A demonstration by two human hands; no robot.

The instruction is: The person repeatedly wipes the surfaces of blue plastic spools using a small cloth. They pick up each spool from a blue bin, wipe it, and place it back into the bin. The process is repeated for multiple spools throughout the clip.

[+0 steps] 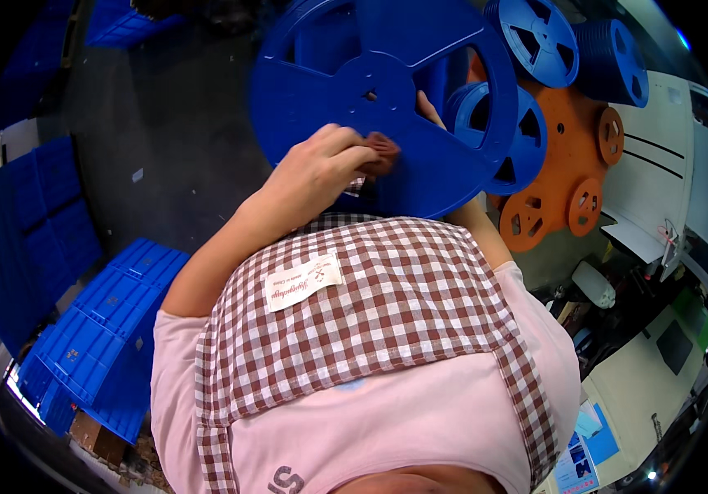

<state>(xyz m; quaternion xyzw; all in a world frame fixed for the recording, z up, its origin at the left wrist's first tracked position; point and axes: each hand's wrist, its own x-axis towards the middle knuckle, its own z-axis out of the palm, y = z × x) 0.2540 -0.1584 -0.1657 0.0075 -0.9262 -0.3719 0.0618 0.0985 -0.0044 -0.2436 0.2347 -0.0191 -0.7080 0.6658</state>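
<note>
Dark grey floor (181,140) is spreading across the 10 o'clock side, with blue plastic crates (111,329) standing at 8 o'clock and more blue crates (37,222) rising at 9 o'clock. Straight ahead at 12 o'clock, a large blue reel (341,103) is facing the person, its flat disc showing wide cut-out windows and a small hole at the hub. Left hand (321,169) is reaching to the disc's lower part, its fingers closing around a reddish-brown wad (383,154), apparently cloth, which is lying against the blue face below the hub, toward 6 o'clock. Right hand (428,109) is mostly hiding behind the disc, with fingers showing in the window on the reel's 3 o'clock side; how tightly it is gripping cannot be told. Just behind the disc, toward 2 o'clock, another blue reel (532,136) is partly hiding. Farther out, a blue reel (539,39) is sitting at 1 o'clock and a stack of blue reels (613,62) at 2 o'clock. Among them an orange surface (564,156) is showing, with round orange pieces (586,206) along its edges. At 4 o'clock a pale table (638,395) is holding papers. At 6 o'clock the person is wearing a brown-and-white checked apron (370,305) over a pink shirt (354,436).
</note>
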